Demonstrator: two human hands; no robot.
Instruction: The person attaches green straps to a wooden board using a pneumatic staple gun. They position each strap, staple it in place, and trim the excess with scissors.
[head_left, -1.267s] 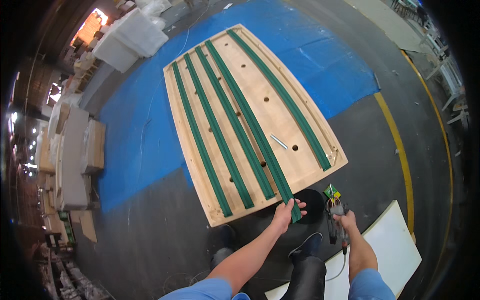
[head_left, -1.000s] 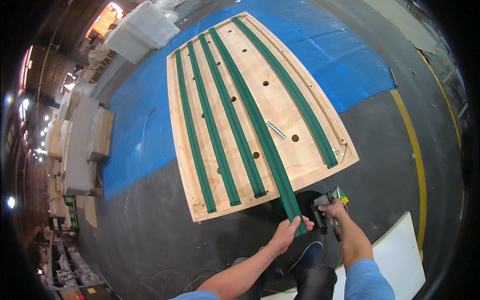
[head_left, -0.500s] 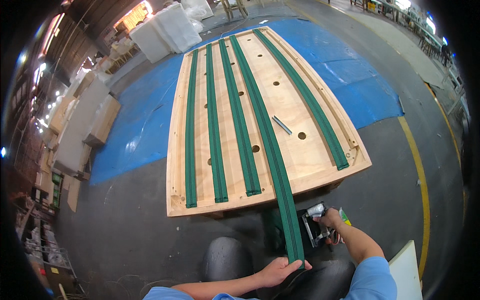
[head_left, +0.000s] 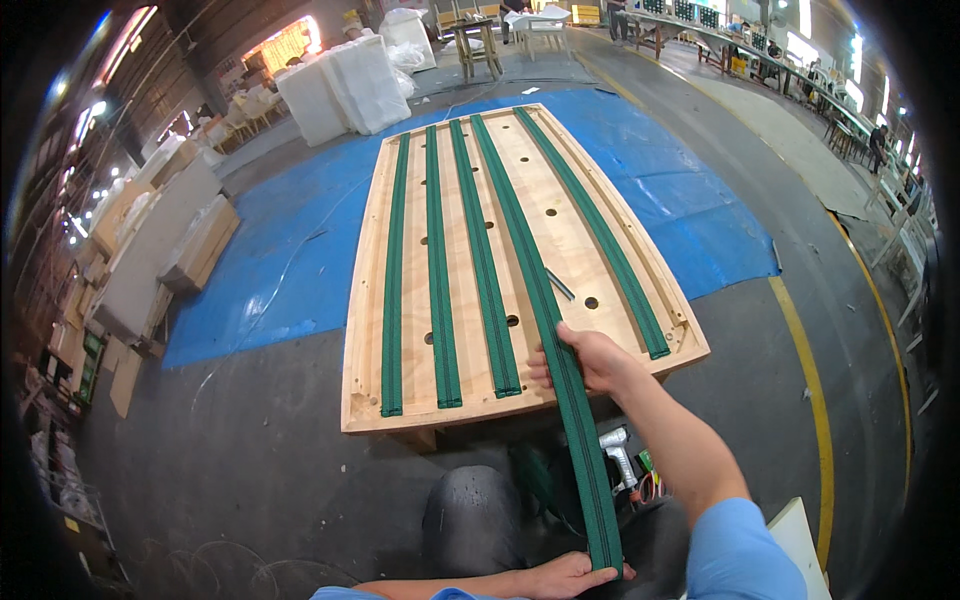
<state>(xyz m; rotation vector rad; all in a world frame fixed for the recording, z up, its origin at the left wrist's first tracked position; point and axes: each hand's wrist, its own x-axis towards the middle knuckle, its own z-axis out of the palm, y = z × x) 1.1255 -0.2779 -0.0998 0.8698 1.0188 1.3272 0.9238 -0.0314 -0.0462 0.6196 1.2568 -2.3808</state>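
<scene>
A green webbing strap [head_left: 580,435] with dark lines runs along a wooden bed-like frame [head_left: 362,310] and over its near edge towards me. My left hand [head_left: 568,577] grips the strap's loose end low in the view, thumb on top. Farther along, at the frame's near edge, my right hand [head_left: 597,362] is closed round the same strap, thumb above and fingers underneath. Several other green straps [head_left: 441,300] lie lengthwise across the frame, their near ends folded. A silver staple gun [head_left: 618,455] rests below the near edge, partly hidden by my right forearm.
A thin metal staple strip [head_left: 561,284] lies on the plywood, which has several round holes. Blue sheeting [head_left: 270,270] covers the floor around the frame. White wrapped blocks [head_left: 340,88] stand beyond it, and wrapped boards [head_left: 200,240] to the left. People work at far tables.
My right hand has let go of the staple gun and moved up to take hold of the strap at the frame's edge. My left hand keeps its grip. The view has tilted upward.
</scene>
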